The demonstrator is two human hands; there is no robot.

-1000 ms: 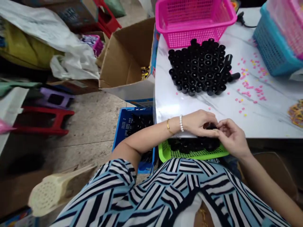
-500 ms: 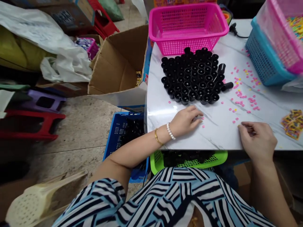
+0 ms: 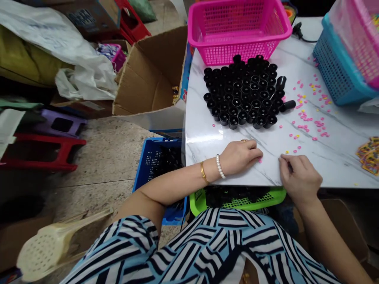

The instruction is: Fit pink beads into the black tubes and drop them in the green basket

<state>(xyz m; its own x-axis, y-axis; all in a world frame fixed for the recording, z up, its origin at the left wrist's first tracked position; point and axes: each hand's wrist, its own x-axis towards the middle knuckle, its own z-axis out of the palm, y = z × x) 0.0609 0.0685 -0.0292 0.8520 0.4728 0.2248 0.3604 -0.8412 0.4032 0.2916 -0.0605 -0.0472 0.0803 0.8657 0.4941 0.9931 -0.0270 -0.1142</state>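
Note:
My left hand (image 3: 240, 156) rests on the white marbled tabletop with its fingers curled and pressed together. At its fingertips lies a small pink bead (image 3: 260, 160); whether the fingers pinch another is hidden. My right hand (image 3: 300, 175) is closed at the table's front edge, thumb against forefinger, and what it may hold cannot be seen. Beyond the left hand stands a dense cluster of black cups (image 3: 245, 94), most with open ends up. A black cup (image 3: 288, 105) lies on its side at the cluster's right. Pink and yellow beads (image 3: 304, 117) are scattered to the right.
A pink basket (image 3: 239, 51) stands behind the cups, and a blue basket (image 3: 340, 67) at the right. Colourful printed packets (image 3: 370, 156) lie near the right edge. Below are a green basket (image 3: 198, 203), a blue crate (image 3: 145, 157) and an open cardboard box (image 3: 148, 75).
My left hand has moved slightly right and nearer me, its fingers curling in over the beads. My right hand has moved left, closer to the left hand. The view has shifted slightly.

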